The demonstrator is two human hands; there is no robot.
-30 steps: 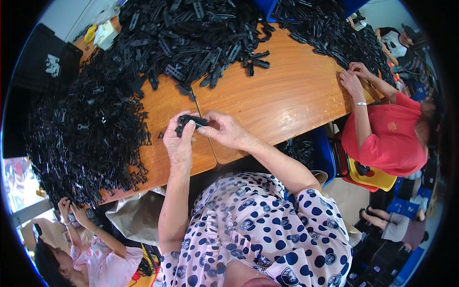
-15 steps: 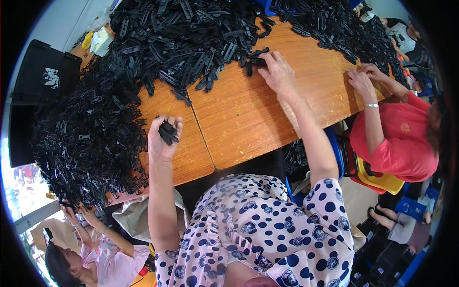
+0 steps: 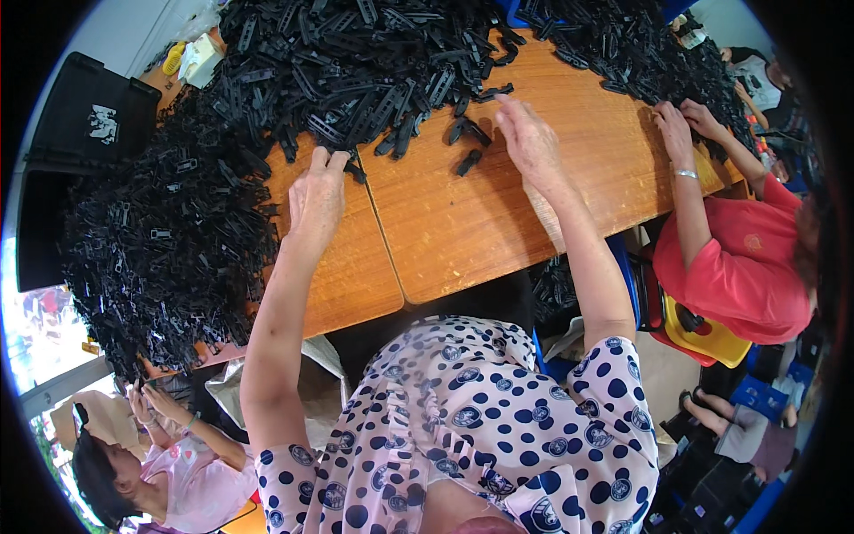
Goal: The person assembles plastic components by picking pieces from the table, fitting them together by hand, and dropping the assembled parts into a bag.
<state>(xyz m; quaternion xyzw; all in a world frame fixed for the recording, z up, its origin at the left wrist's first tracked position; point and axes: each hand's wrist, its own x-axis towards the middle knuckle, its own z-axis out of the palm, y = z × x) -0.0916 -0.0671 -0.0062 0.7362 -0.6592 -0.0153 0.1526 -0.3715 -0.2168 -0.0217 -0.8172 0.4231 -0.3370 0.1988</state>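
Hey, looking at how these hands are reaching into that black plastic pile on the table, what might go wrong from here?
1. The heap of black plastic parts is loosely stacked above the left hand; pulling a piece from its edge may send others sliding.
2. Parts at the left side of the wooden table overhang the rim and could drop to the floor.
3. The loose pieces near the right hand might get knocked toward the table's near edge.
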